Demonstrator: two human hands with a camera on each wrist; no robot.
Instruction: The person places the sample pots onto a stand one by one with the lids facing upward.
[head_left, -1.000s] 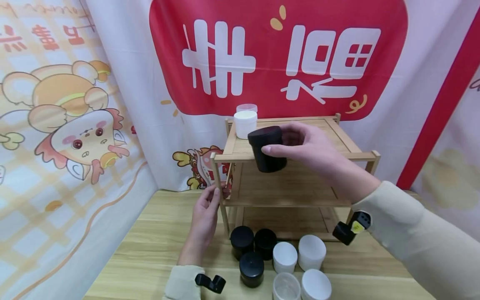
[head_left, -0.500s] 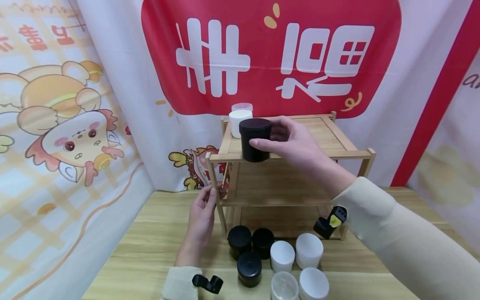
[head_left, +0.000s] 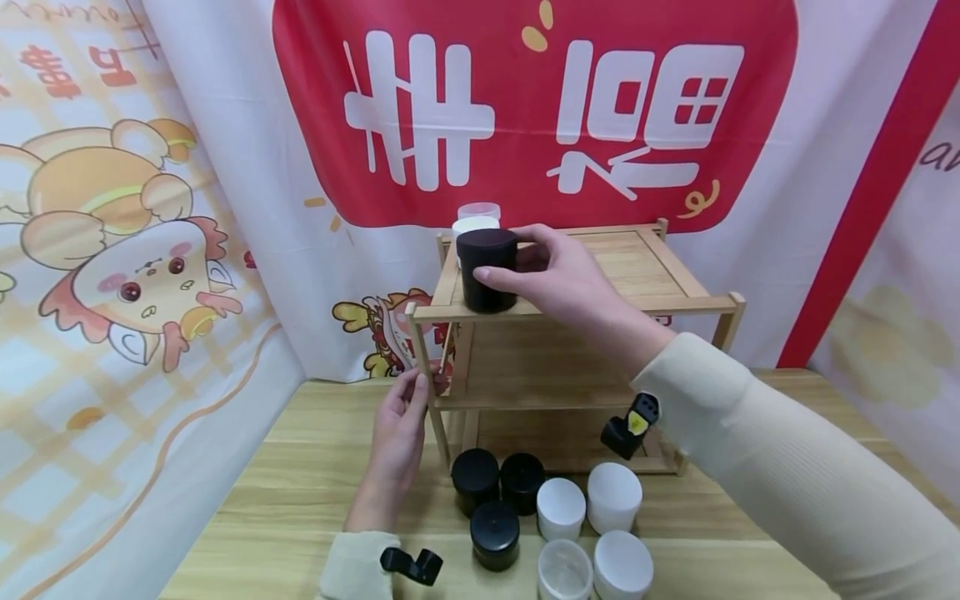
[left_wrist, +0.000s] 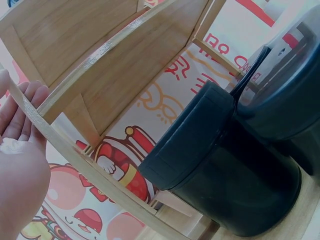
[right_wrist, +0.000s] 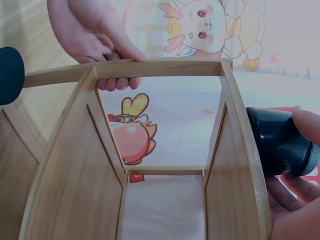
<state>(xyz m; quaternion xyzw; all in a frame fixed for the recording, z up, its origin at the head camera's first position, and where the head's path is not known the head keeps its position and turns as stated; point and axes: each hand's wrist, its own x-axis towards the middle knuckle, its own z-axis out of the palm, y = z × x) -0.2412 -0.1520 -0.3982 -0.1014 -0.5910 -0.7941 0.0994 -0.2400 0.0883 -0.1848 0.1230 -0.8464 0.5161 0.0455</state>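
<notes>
The left hand [head_left: 399, 427] pinches the left front post of a three-tier, light wooden rack [head_left: 555, 360]. At its top tier's left front corner, the right hand [head_left: 568, 282] grips an upright, black, cylindrical plastic jar [head_left: 487, 273] between thumb and fingers, before a round white jar [head_left: 476, 223].

Right arm [head_left: 757, 450] stretched forward, right fingers [head_left: 540, 237] curled in grip; left arm [head_left: 375, 504] lower, left fingers [head_left: 406, 383] curled too
</notes>
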